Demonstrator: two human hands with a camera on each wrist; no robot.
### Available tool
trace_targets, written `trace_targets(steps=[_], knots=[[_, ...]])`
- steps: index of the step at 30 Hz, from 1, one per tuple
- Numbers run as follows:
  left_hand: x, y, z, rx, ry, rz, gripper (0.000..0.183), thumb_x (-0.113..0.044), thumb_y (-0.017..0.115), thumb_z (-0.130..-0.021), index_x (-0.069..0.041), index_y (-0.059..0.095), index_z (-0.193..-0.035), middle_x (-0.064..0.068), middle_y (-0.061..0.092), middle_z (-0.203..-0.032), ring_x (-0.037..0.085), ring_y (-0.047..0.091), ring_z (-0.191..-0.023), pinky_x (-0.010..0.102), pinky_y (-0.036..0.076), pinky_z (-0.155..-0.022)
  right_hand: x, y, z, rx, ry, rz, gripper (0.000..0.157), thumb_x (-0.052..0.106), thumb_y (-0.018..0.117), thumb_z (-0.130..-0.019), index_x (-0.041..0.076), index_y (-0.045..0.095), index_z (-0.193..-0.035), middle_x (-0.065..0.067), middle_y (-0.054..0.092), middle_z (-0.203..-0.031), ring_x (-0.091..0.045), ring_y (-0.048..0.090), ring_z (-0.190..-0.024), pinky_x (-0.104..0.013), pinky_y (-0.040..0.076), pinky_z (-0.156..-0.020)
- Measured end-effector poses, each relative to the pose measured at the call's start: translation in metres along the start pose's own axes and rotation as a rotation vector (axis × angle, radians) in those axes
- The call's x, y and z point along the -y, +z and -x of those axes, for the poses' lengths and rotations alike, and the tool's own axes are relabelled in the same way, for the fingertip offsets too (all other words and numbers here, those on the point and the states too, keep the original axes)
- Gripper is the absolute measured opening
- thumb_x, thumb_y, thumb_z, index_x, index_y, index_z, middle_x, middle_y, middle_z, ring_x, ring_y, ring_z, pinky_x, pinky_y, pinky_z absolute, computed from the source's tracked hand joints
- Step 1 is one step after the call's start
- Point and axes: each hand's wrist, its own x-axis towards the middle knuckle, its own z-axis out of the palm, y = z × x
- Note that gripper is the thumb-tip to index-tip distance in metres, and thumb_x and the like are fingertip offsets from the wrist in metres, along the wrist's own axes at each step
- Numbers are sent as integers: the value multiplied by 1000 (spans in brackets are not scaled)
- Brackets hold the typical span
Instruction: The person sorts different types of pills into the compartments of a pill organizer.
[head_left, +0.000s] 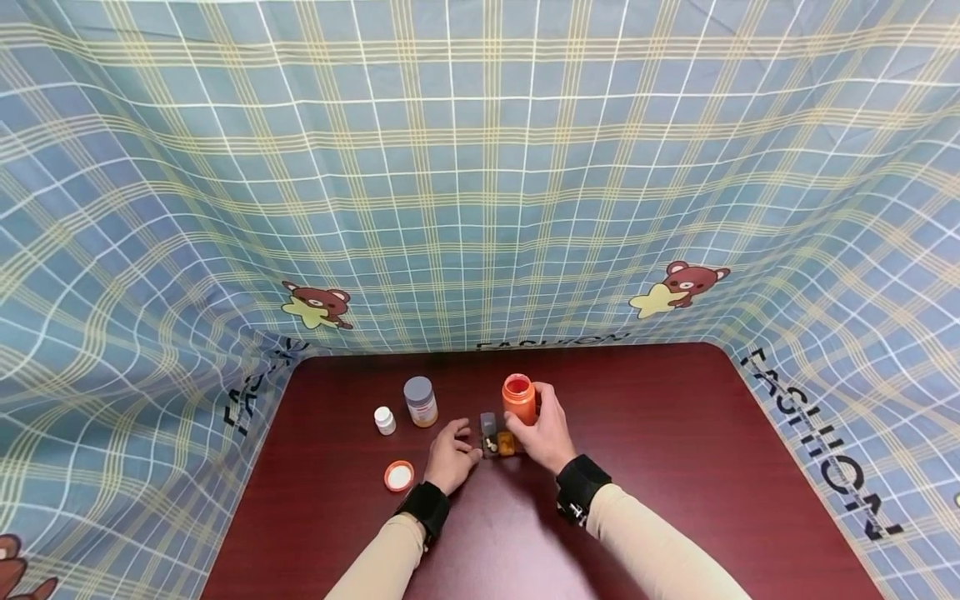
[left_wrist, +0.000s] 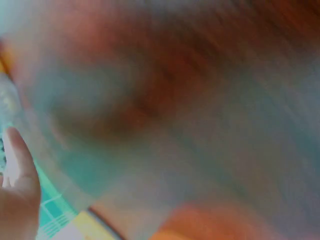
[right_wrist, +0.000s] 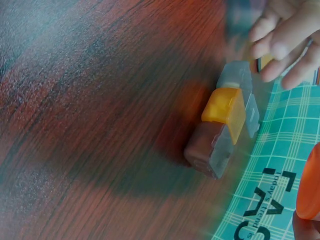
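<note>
My right hand (head_left: 550, 433) grips an uncapped orange bottle (head_left: 519, 400), its open mouth facing up in the head view. Part of that bottle (right_wrist: 309, 187) shows at the right edge of the right wrist view. Between my hands stands a small pill organizer (head_left: 489, 443), with grey, amber and brown compartments (right_wrist: 226, 107). One grey lid (head_left: 488, 422) is raised, and small pale pieces lie in that compartment. Beside it, my left hand (head_left: 450, 458) has loosely bent fingers and holds nothing visible. The left wrist view is mostly blurred, with part of a hand (left_wrist: 20, 195) at its edge.
An orange-rimmed cap (head_left: 399, 476) lies with its white inside up, left of my left hand. Farther back stand a small white bottle (head_left: 385, 421) and a larger grey-lidded bottle (head_left: 421, 402). Plaid cloth (head_left: 480, 208) surrounds the dark red table (head_left: 660, 433) at its back and sides.
</note>
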Motion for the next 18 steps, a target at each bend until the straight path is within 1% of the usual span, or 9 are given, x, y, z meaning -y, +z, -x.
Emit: trace_targets(steps=[3,5,6,9,11,13,15,16,18], knots=[[-3,-13,2,-16,64,-39,50,-4,76,-77,-2,58,-123,17,65,-112,30,63,-88,33,51,-72,0,1,1,-10,5,-2,57,21,79,-74,8,47,-118,-7,57,-107,-20,58,-92,-36,53,-73],[-6,-20,3,-21,109,-66,44,-5,76,-77,-3,61,-118,16,66,-108,31,63,-89,35,50,-74,-1,0,0,-21,4,-1,57,21,80,-73,8,47,-118,-7,57,-106,-20,57,-92,-36,53,-72],[-7,-24,3,-23,121,-90,42,-7,76,-77,-4,62,-116,14,67,-107,31,63,-89,35,50,-75,-1,0,-1,-24,0,3,57,21,80,-73,8,47,-118,-7,57,-107,-20,57,-92,-36,52,-72],[-9,-37,4,-28,147,-188,40,-11,78,-76,-6,64,-113,10,68,-104,28,63,-91,37,49,-79,-2,0,-2,-24,-12,14,57,21,80,-73,7,47,-118,-7,57,-107,-20,57,-92,-35,52,-71],[-10,-46,7,-30,173,-278,41,-13,79,-75,-6,65,-113,9,67,-105,28,63,-95,40,48,-82,-3,0,-2,-21,-18,15,57,20,80,-72,7,47,-117,-8,58,-106,-20,57,-92,-36,52,-72],[-10,-54,10,-20,182,-369,44,-16,80,-74,-6,65,-114,9,67,-107,28,62,-99,42,47,-85,-4,0,-1,-20,-18,16,57,21,80,-72,7,47,-117,-8,58,-106,-20,57,-92,-36,52,-72],[-9,-62,13,-3,173,-477,49,-22,81,-72,-6,65,-115,11,66,-109,30,59,-101,46,45,-86,-5,1,0,-16,-17,17,57,20,80,-72,7,47,-117,-8,58,-106,-20,57,-92,-37,51,-73],[-8,-66,15,2,158,-534,51,-26,82,-70,-7,65,-115,11,65,-109,32,57,-103,48,44,-85,-5,1,0,-13,-15,17,57,20,80,-72,8,47,-117,-7,58,-106,-20,57,-92,-37,51,-73],[-7,-72,20,20,104,-629,57,-31,83,-67,-8,65,-116,13,62,-112,35,53,-105,50,42,-85,-6,1,0,-6,-7,17,57,21,80,-72,8,47,-117,-7,57,-106,-20,56,-93,-37,51,-74]])
